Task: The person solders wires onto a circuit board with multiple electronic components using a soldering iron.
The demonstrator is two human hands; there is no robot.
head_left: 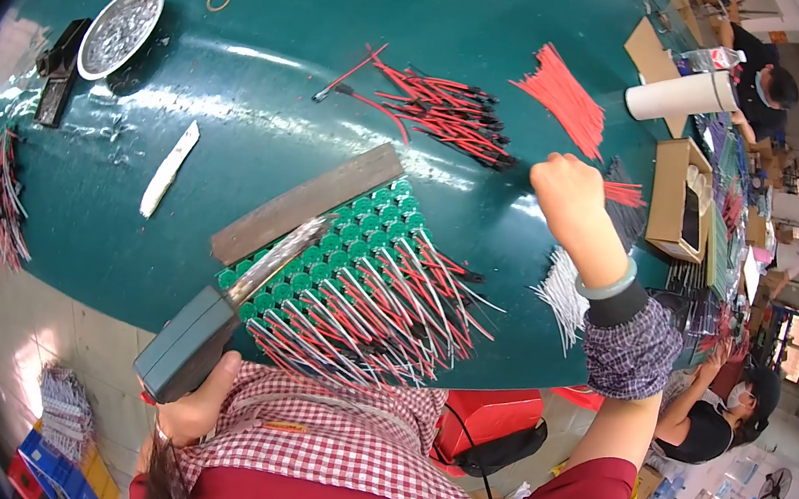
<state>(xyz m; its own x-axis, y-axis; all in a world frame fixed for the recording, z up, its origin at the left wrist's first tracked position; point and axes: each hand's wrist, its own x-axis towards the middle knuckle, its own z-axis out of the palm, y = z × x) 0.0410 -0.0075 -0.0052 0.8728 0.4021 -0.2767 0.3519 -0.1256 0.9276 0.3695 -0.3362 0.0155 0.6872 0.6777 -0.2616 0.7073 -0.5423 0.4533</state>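
Observation:
My left hand [197, 405] is wrapped round the boxy grey-green grip of a soldering gun [190, 343]. The gun's long metal tip lies over a panel of small round green circuit boards [343, 254]. Red, white and black wires [376, 312] fan out from the panel toward me. A dark flat bar [310, 202] runs along the panel's far edge. To the right, my right hand [568, 196] is closed in a fist beside short red wires [622, 193]; whatever its fingers hold is hidden.
Red wires with black ends [452, 120], a red wire bundle [563, 99] and white wires [567, 297] lie on the green table. A metal bowl [120, 31], a white strip [169, 169] and a cardboard box [678, 200] are also there. Co-workers [715, 417] sit at right.

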